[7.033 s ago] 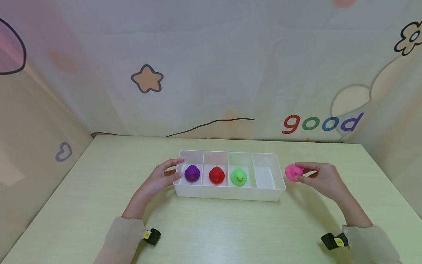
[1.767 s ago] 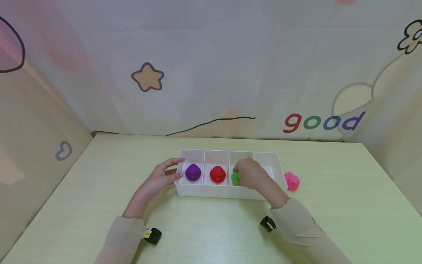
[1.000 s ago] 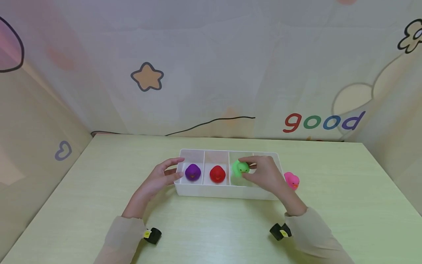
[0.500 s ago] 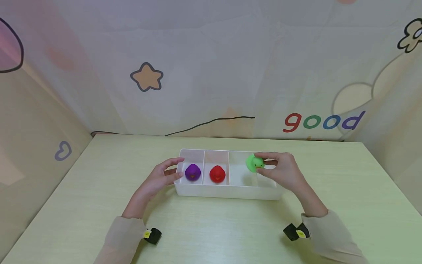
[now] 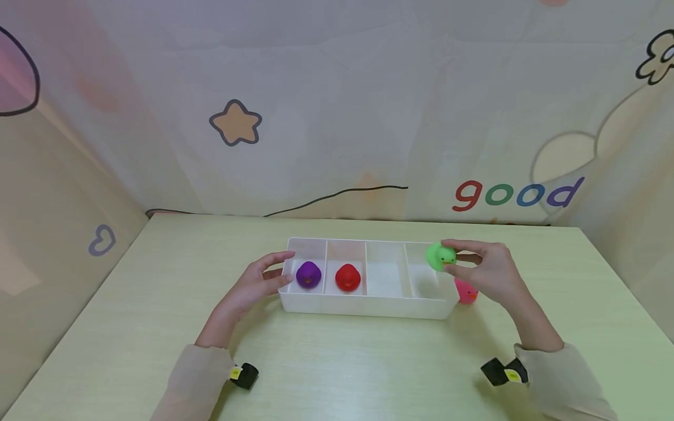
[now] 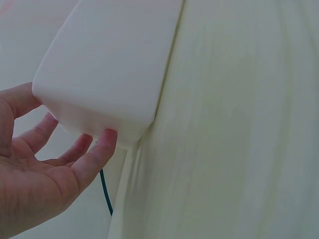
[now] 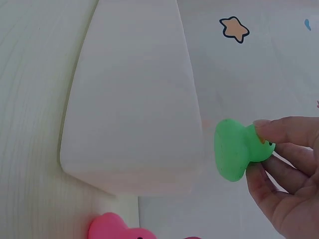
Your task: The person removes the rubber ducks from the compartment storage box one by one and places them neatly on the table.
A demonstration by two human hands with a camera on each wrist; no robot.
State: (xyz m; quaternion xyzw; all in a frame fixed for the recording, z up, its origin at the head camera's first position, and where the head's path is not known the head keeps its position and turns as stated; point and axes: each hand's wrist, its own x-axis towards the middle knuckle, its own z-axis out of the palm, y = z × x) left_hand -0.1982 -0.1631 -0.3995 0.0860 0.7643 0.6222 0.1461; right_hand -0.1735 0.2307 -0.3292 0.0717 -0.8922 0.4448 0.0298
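Note:
In the head view, a white four-compartment tray [image 5: 363, 306] sits on the table. A purple rubber duck [image 5: 308, 275] lies in its leftmost compartment and a red rubber duck [image 5: 348, 278] in the second; the two on the right hold none. My left hand [image 5: 263, 275] grips the tray's left end, fingertips at the rim; the left wrist view shows fingers against the end wall [image 6: 99, 117]. My right hand [image 5: 492, 269] pinches a green rubber duck [image 5: 439, 256] above the tray's right end. Below it a pink rubber duck [image 5: 466, 291] rests on the table, partly hidden by the tray.
The pale wooden table [image 5: 337, 362] runs back to a printed curtain [image 5: 337, 117]. Table surface extends on both sides and in front of the tray. Each wrist carries a small black camera, such as the left one [image 5: 244, 376].
My right hand has set the pink duck down beside the tray, gripped the green duck in the third compartment, lifted it and carried it right. My left hand has stayed at the tray's end.

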